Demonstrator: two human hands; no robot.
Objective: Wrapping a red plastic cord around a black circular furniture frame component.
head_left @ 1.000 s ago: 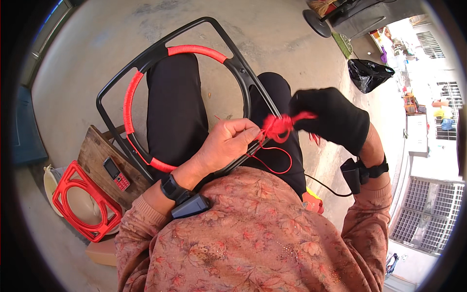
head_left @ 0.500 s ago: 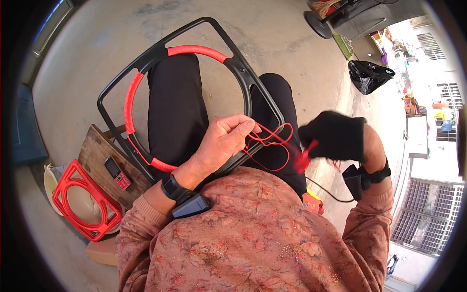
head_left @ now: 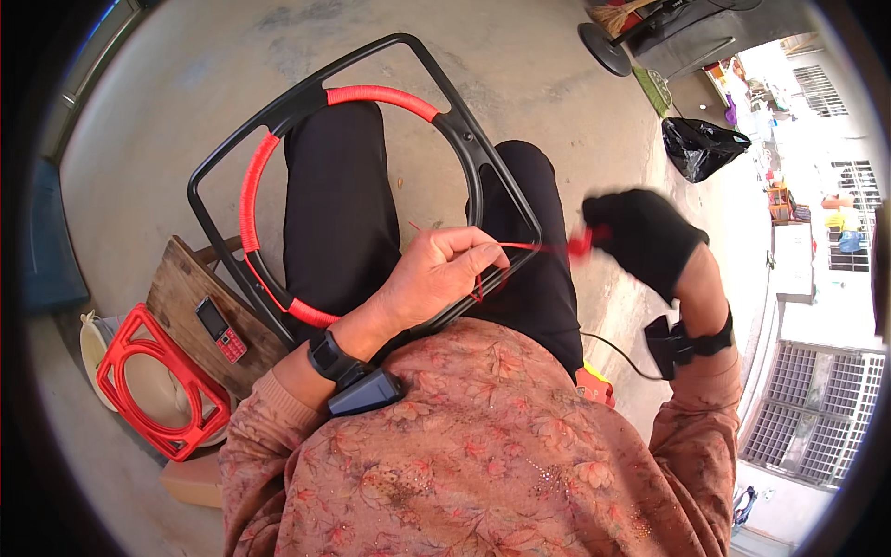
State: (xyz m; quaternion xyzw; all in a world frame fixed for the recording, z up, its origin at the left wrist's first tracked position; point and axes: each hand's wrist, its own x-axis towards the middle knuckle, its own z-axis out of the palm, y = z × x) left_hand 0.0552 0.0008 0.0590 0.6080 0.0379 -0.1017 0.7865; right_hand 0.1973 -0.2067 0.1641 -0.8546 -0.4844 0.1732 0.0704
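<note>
Across my lap lies a black frame (head_left: 279, 116) with a ring inside it, and parts of the ring are wrapped in red cord. My bare left hand (head_left: 440, 272) is pinching thin red cord (head_left: 522, 246) between thumb and fingers, above the frame's near right edge. From there the cord runs to the right, pulled fairly straight, with a small loop hanging below the fingertips. My right hand (head_left: 648, 239), in a black glove, is closed on a bunch of the red cord (head_left: 581, 244) right of my knee; it is blurred by motion.
To my left a wooden stool (head_left: 174, 299) carries a red and black keypad phone (head_left: 221, 329). Beside it a red plastic frame (head_left: 167, 382) leans on a pale basin. A black plastic bag (head_left: 703, 148) and a fan base (head_left: 604, 49) stand on the floor at the far right.
The loose loops of cord between my hands have been drawn out into a nearly straight line. My gloved right hand has shifted and turned slightly; my left hand stays nearly in place.
</note>
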